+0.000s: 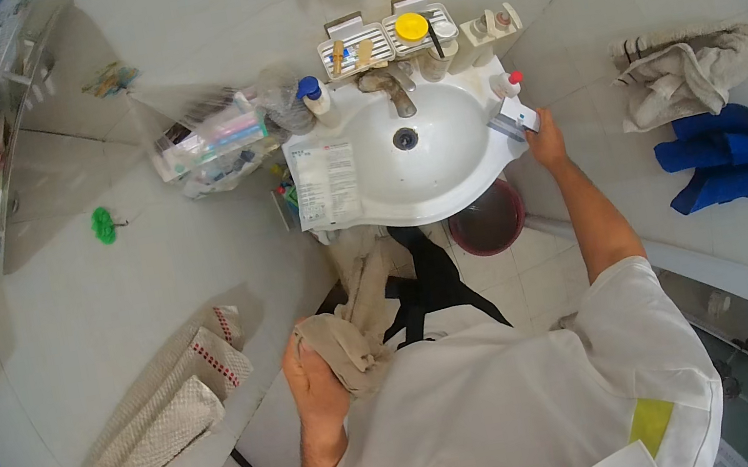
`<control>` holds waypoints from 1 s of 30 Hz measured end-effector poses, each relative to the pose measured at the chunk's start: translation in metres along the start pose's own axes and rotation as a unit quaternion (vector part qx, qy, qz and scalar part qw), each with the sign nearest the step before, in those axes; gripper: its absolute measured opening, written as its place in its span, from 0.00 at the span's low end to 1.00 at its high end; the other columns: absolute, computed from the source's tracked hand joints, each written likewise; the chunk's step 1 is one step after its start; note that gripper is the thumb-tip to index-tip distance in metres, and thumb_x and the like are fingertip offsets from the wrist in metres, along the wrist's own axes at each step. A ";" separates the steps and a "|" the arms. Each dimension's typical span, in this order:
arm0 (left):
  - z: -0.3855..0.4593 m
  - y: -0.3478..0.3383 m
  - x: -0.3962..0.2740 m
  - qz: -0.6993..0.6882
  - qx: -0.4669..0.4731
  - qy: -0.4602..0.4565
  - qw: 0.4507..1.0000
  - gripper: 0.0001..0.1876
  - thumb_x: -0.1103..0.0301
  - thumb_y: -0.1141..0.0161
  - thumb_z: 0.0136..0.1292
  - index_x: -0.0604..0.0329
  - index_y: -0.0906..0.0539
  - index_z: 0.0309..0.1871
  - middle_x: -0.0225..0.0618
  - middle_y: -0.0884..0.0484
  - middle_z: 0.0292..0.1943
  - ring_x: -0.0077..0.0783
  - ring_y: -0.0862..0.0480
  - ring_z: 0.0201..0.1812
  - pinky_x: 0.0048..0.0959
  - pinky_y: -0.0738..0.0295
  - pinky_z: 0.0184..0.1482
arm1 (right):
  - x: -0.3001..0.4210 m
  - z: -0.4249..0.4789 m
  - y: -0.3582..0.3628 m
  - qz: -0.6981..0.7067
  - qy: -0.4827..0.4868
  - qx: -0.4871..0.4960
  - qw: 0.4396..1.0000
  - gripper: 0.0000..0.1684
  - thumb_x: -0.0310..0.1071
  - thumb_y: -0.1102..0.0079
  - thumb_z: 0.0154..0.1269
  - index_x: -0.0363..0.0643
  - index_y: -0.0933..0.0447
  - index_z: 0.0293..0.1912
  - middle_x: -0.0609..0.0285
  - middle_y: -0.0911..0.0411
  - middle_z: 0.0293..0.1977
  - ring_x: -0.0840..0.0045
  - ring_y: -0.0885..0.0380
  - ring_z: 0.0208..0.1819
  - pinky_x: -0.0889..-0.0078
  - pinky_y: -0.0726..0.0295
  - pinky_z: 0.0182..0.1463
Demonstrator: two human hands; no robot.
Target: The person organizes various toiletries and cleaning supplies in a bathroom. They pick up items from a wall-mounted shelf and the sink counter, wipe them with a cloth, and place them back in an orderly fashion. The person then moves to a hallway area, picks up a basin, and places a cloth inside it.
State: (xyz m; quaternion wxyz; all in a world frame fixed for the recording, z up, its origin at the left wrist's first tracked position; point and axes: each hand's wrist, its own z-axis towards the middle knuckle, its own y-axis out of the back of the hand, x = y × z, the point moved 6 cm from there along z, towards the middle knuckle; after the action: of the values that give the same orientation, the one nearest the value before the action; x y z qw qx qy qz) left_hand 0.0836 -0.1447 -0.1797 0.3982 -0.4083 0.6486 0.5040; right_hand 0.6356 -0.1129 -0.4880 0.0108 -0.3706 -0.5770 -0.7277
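My left hand (313, 377) grips a bunched beige cloth (345, 349) close to my body, and part of it hangs down toward the floor. At the right rim of the white washbasin (425, 184), my right hand (548, 141) has its fingers on a small white box (519, 114). A grey flat piece (506, 127) shows beside that box; whether it belongs to it I cannot tell. Just behind stands a white bottle with a red cap (506, 84). On the basin's left ledge lies a flat white packet bearing print (326, 183).
A faucet (395, 92) overhangs the bowl. Along the back are soap racks (356, 51) and a blue-topped pump bottle (318, 98). Filled plastic bags (218, 144) hang left. Below stands a dark red bucket (488, 220). Towels hang at left (154, 426) and right (739, 154).
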 end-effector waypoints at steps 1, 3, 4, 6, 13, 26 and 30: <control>0.000 -0.001 0.003 -0.014 0.002 0.013 1.000 0.15 0.64 0.56 0.75 0.69 0.23 0.45 0.45 0.18 0.39 0.39 0.21 0.37 0.35 0.26 0.42 | 0.004 0.004 0.001 -0.008 -0.016 0.015 1.000 0.34 0.26 0.33 0.59 0.39 0.37 0.63 0.41 0.24 0.54 0.47 0.25 0.57 0.53 0.25 0.60; 0.001 -0.001 0.011 -0.108 0.013 0.082 0.991 0.13 0.69 0.54 0.73 0.70 0.23 0.48 0.49 0.19 0.43 0.46 0.19 0.42 0.39 0.25 0.48 | 0.009 0.015 -0.002 -0.024 -0.045 0.042 0.998 0.34 0.26 0.33 0.58 0.39 0.36 0.63 0.41 0.25 0.55 0.46 0.26 0.58 0.53 0.26 0.61; 0.002 -0.001 0.007 -0.026 0.021 0.051 0.998 0.14 0.68 0.55 0.74 0.70 0.23 0.48 0.45 0.19 0.42 0.41 0.20 0.42 0.35 0.26 0.48 | 0.012 0.017 -0.001 -0.040 -0.031 0.030 0.998 0.34 0.27 0.33 0.59 0.39 0.36 0.63 0.41 0.25 0.55 0.47 0.26 0.59 0.53 0.26 0.61; 0.002 -0.004 0.009 0.089 0.019 -0.054 0.994 0.14 0.68 0.57 0.75 0.70 0.23 0.49 0.41 0.18 0.41 0.36 0.20 0.41 0.31 0.26 0.48 | 0.023 0.023 -0.002 -0.067 0.013 0.005 0.998 0.33 0.28 0.34 0.59 0.39 0.35 0.63 0.41 0.25 0.55 0.47 0.27 0.59 0.54 0.27 0.62; 0.020 -0.005 0.006 -0.062 0.067 0.021 0.996 0.14 0.68 0.55 0.75 0.69 0.22 0.50 0.40 0.20 0.32 0.27 0.23 0.36 0.31 0.26 0.42 | 0.022 -0.004 0.028 -0.105 -0.026 0.037 0.993 0.42 0.26 0.37 0.62 0.28 0.46 0.71 0.36 0.38 0.68 0.49 0.35 0.68 0.58 0.37 0.72; -0.012 0.032 0.012 -0.194 -0.059 0.006 0.979 0.18 0.64 0.56 0.78 0.70 0.21 0.52 0.36 0.17 0.40 0.23 0.23 0.42 0.27 0.26 0.47 | 0.597 -0.021 0.203 0.193 0.525 0.044 0.828 0.24 0.25 0.41 0.64 0.40 0.27 0.59 0.54 0.20 0.50 0.63 0.20 0.50 0.67 0.22 0.51; -0.023 0.044 0.030 -0.238 -0.116 0.013 0.964 0.17 0.64 0.56 0.78 0.69 0.21 0.51 0.34 0.17 0.41 0.23 0.23 0.43 0.27 0.27 0.47 | 0.736 -0.024 0.239 0.222 0.631 -0.009 0.744 0.19 0.27 0.42 0.64 0.37 0.24 0.54 0.53 0.18 0.49 0.68 0.20 0.50 0.69 0.23 0.50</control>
State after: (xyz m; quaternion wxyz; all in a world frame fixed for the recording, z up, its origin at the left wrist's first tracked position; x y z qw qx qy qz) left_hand 0.0295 -0.1637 -0.1889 0.4481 -0.6008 0.4752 0.4609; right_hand 0.1956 0.0903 0.1150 0.5306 0.0548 -0.3335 -0.7773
